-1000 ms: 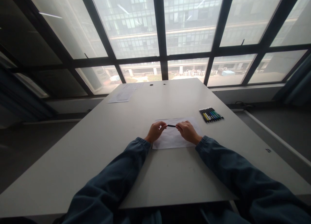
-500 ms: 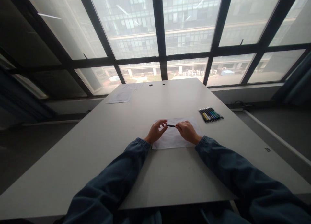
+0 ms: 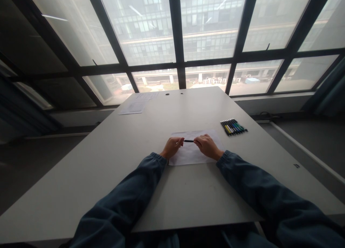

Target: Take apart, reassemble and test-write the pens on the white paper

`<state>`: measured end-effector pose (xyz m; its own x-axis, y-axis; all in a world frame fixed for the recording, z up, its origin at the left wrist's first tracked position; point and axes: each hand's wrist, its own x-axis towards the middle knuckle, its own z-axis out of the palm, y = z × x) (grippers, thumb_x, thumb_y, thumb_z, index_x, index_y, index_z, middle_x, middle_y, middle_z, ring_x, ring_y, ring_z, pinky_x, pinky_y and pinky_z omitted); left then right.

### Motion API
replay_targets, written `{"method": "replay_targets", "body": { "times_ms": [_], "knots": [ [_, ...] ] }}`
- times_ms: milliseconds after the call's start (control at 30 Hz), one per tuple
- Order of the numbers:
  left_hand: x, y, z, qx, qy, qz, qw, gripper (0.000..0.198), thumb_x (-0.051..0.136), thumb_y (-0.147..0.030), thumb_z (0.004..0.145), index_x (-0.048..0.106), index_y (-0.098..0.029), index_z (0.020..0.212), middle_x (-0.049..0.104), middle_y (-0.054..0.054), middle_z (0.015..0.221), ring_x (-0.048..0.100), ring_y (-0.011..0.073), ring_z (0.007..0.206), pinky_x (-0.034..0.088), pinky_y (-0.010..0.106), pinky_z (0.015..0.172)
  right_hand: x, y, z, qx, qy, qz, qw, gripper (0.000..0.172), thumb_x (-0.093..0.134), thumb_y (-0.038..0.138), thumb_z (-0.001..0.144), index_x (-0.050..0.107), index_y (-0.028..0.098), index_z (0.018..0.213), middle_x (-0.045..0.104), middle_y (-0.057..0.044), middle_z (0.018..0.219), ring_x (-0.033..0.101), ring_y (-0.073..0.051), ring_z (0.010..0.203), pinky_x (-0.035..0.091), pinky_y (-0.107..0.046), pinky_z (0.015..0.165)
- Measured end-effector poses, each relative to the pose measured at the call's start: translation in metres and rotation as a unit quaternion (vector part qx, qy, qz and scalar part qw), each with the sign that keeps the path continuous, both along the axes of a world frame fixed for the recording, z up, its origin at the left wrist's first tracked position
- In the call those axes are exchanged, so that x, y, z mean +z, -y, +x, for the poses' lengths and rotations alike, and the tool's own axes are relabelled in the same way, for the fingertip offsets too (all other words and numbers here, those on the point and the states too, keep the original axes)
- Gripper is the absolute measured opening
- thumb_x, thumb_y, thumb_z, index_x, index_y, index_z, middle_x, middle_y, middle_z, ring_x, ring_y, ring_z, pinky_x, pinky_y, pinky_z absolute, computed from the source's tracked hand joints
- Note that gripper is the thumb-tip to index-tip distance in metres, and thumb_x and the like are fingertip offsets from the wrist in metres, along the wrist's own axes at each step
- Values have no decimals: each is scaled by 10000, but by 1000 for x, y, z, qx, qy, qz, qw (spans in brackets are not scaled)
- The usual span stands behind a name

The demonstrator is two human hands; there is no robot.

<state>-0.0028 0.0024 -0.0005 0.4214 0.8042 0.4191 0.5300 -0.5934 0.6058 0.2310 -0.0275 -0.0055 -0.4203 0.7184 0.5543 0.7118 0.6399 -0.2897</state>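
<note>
We face tall windows in dark frames, with a pale building outside. Daylight falls through onto our white desk. Blue curtains hang at both sides, and the grey floor lies dim around us.

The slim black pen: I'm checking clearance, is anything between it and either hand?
Nothing visible does stand between: the bare left hand and bare right hand each hold an end of the slim black pen, over white paper.
</note>
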Motion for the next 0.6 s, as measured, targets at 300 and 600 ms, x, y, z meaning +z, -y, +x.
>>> {"method": "replay_targets", "body": {
  "times_ms": [300, 600],
  "knots": [
    [-1, -1, 0, -8, -6, 38, 999, 525, 396, -489, 989, 596, -159, 632, 590, 10, 621, 529, 133, 617, 392, 251, 645, -2, -1, 0, -1, 2, 3, 1000, 239, 485, 275, 1002, 668, 175, 883, 703, -56, 795, 604, -166, 732, 353, -295, 805],
    [1, 0, -1, -17, 8, 43, 999, 457, 448, -480, 976, 633, -163, 705, 619, 26, 684, 535, 136, 652, 407, 244, 619, -1, -1, 0, -6, 3, 1, 1000, 240, 486, 276, 1003, 658, 175, 868, 694, -48, 778, 600, -165, 723, 353, -293, 797]
  ]
}}
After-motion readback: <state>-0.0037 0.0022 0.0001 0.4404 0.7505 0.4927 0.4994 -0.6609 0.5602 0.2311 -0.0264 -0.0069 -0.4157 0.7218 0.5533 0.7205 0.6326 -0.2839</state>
